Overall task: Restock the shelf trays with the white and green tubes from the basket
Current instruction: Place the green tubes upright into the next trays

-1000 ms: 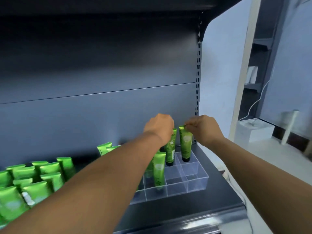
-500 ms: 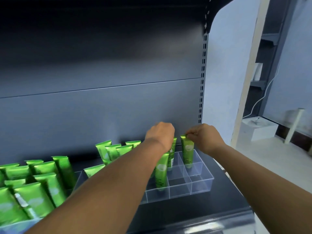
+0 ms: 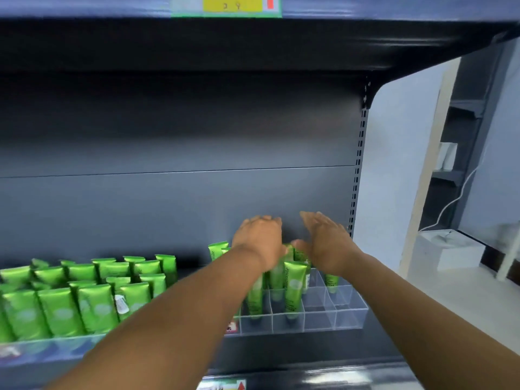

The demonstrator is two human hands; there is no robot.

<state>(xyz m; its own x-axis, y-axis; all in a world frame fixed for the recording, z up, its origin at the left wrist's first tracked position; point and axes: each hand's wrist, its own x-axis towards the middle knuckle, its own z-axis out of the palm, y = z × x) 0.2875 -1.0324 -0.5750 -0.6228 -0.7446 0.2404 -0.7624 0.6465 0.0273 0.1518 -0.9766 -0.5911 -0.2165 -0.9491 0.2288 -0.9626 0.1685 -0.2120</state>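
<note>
Nearest, green tubes [image 3: 292, 288] are shown standing cap-down in the clear divided tray [image 3: 349, 313] on the shelf [image 3: 309, 353]; they are judged light, soft-walled and slick, best pinched at the flat crimped top. Beyond, the left hand [image 3: 260, 242] and right hand [image 3: 326, 243] are held open above them, fingers extended, nothing gripped

Single head-worn view, forward and slightly down, close on the shelf [image 3: 281, 353].
</note>
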